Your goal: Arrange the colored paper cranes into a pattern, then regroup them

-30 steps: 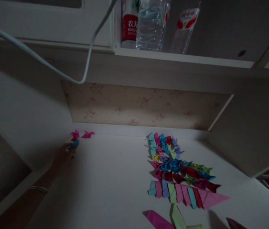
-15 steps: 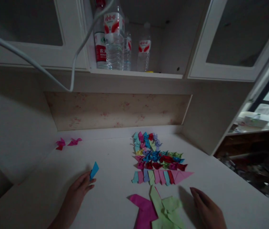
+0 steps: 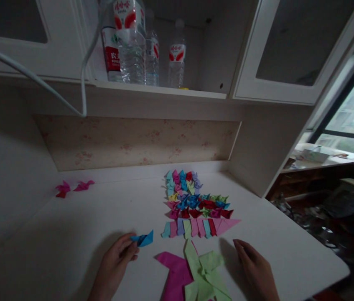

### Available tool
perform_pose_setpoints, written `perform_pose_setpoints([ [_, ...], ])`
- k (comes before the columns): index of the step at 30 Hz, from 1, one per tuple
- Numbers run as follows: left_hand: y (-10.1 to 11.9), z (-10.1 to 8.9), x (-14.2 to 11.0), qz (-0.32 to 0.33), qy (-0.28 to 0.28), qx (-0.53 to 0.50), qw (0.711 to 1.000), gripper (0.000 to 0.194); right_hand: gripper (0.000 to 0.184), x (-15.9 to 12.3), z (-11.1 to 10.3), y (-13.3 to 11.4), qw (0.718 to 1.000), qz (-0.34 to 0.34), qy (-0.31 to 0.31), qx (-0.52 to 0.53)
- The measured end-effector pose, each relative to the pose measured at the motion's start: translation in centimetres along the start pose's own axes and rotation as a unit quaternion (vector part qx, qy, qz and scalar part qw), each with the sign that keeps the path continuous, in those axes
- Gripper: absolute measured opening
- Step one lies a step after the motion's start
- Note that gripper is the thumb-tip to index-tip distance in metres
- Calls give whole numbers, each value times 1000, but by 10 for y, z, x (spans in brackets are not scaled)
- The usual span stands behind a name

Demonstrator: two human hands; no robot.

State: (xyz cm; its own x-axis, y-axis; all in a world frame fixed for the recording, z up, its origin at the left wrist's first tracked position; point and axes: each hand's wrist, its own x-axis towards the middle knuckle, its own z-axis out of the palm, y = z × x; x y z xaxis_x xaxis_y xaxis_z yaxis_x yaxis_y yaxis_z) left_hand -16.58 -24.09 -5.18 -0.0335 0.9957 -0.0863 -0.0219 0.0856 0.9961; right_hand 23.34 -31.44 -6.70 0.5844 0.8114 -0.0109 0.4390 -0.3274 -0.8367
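My left hand (image 3: pixel 115 261) is closed, pinching a small piece of blue folded paper (image 3: pixel 144 239) between thumb and fingers, held above the white desk. The paper's pointed end sticks out to the right. On the right, my right hand (image 3: pixel 253 265) has its fingers drawn together, and nothing shows in them. Between the hands lie a large magenta folded paper (image 3: pixel 177 274) and a large light-green folded paper (image 3: pixel 211 278), touching each other. Just behind them runs a row of flat folded papers (image 3: pixel 187 228) in several colours, with many small origami pieces (image 3: pixel 184 200) grouped farther back.
Two small pink origami pieces (image 3: pixel 83 185) sit at the desk's back left. Plastic bottles (image 3: pixel 132 54) stand on the open shelf overhead, and a white cable (image 3: pixel 39 79) hangs in front of the cabinet. The desk's rounded edge (image 3: pixel 347 267) is on the right.
My left hand has moved right and nearer to me with the blue paper, which has turned from upright to lying sideways. The view has shifted right. My right hand looks much the same.
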Motion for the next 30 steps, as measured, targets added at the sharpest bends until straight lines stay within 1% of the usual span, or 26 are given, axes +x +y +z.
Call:
perform_pose_setpoints([
  [3,-6,3,1,15,-24,42,999,46,56,1,-1,-1,1000,11,-4,22],
  [6,-5,3,-1,24,-29,93,995,43,57,1,0,-6,997,20,10,67],
  [8,-1,2,-3,19,-20,113,993,44,56,-3,5,-17,992,18,7,123],
  [10,3,2,-4,17,-14,123,992,45,52,-12,13,-35,983,4,-16,181],
  [13,5,2,-5,27,-18,138,990,43,45,-31,34,-71,972,-17,-94,213],
  [16,3,-1,-5,52,-23,156,986,41,43,-53,62,-106,957,-46,-217,185],
  [18,0,-2,-5,70,-21,161,984,40,42,-65,81,-123,939,-79,-293,164],
  [20,-2,-4,-5,84,-18,160,983,37,42,-74,99,-135,924,-109,-338,143],
  [22,-5,-5,-4,93,-17,158,983,33,42,-79,113,-144,918,-128,-355,124],
  [25,-8,-4,-3,103,-15,149,983,30,39,-84,126,-150,915,-140,-361,113],
  [30,-5,-1,-5,98,-12,131,986,30,39,-90,132,-150,918,-125,-350,140],
])
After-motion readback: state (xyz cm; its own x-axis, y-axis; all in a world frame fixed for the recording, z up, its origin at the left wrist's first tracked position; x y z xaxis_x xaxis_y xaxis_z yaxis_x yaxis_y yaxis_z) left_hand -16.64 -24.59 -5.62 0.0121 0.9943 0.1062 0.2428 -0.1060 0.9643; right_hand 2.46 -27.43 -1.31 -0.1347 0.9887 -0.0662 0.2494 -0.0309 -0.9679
